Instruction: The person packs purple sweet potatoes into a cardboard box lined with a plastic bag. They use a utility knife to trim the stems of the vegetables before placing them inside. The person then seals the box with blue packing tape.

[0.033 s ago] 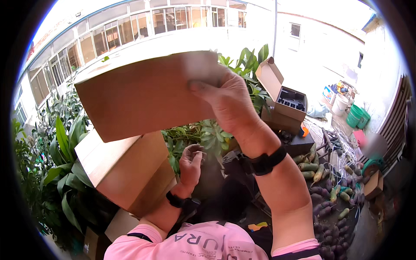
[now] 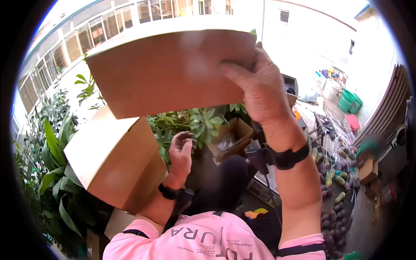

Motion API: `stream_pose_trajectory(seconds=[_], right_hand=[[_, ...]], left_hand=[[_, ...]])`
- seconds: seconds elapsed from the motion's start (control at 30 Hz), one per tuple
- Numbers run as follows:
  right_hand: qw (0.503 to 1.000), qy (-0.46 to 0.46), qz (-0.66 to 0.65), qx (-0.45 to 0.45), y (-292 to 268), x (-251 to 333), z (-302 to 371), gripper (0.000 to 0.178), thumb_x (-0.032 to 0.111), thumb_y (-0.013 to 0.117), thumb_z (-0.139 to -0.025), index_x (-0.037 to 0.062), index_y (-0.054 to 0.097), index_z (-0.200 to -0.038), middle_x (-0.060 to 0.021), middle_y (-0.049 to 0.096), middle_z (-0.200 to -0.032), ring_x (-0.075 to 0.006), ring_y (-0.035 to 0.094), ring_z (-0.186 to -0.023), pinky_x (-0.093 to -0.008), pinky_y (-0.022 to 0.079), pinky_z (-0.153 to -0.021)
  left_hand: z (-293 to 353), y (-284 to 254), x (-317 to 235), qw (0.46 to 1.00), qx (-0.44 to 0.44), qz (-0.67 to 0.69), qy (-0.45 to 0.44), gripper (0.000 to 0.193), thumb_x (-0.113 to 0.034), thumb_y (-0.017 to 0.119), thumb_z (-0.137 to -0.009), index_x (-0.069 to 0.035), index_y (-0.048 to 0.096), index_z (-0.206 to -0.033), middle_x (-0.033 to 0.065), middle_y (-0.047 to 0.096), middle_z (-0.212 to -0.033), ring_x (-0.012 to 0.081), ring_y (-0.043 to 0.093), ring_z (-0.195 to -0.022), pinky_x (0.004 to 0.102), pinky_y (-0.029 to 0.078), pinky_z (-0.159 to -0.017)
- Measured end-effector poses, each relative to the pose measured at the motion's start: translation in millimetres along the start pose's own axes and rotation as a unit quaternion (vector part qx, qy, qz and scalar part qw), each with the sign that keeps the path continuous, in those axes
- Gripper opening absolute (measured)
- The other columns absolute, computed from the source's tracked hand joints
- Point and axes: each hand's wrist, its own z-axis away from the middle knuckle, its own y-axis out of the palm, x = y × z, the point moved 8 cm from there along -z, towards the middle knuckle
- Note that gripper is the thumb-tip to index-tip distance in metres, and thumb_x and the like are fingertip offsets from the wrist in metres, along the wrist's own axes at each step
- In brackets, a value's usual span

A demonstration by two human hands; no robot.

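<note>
My right hand [image 2: 264, 82], raised at the upper right, grips the right end of a brown cardboard box [image 2: 164, 73]. Its thumb presses on the near face; the other fingers go behind the edge. Lower left, a second cardboard box [image 2: 110, 160] lies tilted over my left forearm. The raised box's lower left corner overlaps it in view; whether they touch I cannot tell. My left hand [image 2: 181, 151] is just right of the second box, its fingers loosely bent and apart from the thumb, with nothing seen in it. Both wrists wear black bands.
An open carton [image 2: 232, 138] with clear plastic stands beyond my knee. Leafy plants [image 2: 56, 173] grow along the left and behind the boxes. Purple and green vegetables [image 2: 338, 216] lie on the floor at right. Green buckets [image 2: 349, 102] stand farther back.
My right hand and the raised box have moved right and up in the picture. The view has shifted too, uncovering the open carton; the box with a raised lid is now mostly hidden.
</note>
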Motion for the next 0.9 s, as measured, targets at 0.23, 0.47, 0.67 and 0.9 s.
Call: stream_pose_trajectory(seconds=[0.23, 0.47, 0.67, 0.9], right_hand=[[0.897, 0.048, 0.392, -0.199, -174.4, 112.0, 133.3, 0.033, 0.004, 0.066, -0.087, -0.0037, 0.061, -0.118, -0.0082, 0.069, -0.107, -0.0131, 0.065, -0.093, -0.0282, 0.052, -0.084], [0.649, 0.26, 0.69, -0.187, -323.6, -6.2, 249.1, 0.034, 0.008, 0.068, -0.077, -0.0027, 0.058, -0.108, -0.0268, 0.067, -0.093, -0.0435, 0.065, -0.093, -0.0452, 0.052, -0.083], [0.563, 0.393, 0.715, -0.133, -376.0, -143.2, 285.0, 0.034, 0.006, 0.06, -0.081, -0.0024, 0.056, -0.114, -0.028, 0.065, -0.106, -0.0437, 0.062, -0.102, -0.0496, 0.05, -0.089], [0.487, 0.545, 0.663, -0.16, -412.7, -229.6, 295.9, 0.029, 0.013, 0.057, -0.088, -0.0011, 0.058, -0.113, -0.0255, 0.064, -0.116, -0.0413, 0.062, -0.11, -0.0479, 0.05, -0.094]], left_hand=[[-11.5, 54.5, 30.1, 0.997, 0.037, 0.046, -0.044, 0.024, -0.002, 0.055, -0.094, -0.002, 0.057, -0.118, 0.0064, 0.065, -0.109, 0.0138, 0.063, -0.091, 0.0264, 0.05, -0.077], [-4.0, 100.1, 140.3, 0.983, 0.13, 0.002, -0.13, 0.024, -0.002, 0.054, -0.092, -0.001, 0.058, -0.116, 0.0051, 0.065, -0.106, 0.0118, 0.062, -0.088, 0.0262, 0.049, -0.076], [28.5, 20.1, 276.7, 0.935, 0.027, -0.218, -0.278, 0.027, -0.002, 0.057, -0.084, 0.001, 0.061, -0.11, 0.0066, 0.065, -0.096, 0.0144, 0.061, -0.079, 0.0287, 0.051, -0.073], [35.0, 32.9, 290.2, 0.912, -0.111, -0.206, -0.337, 0.027, -0.005, 0.054, -0.086, 0.003, 0.063, -0.109, 0.0122, 0.068, -0.099, 0.0222, 0.065, -0.085, 0.0333, 0.052, -0.076]])
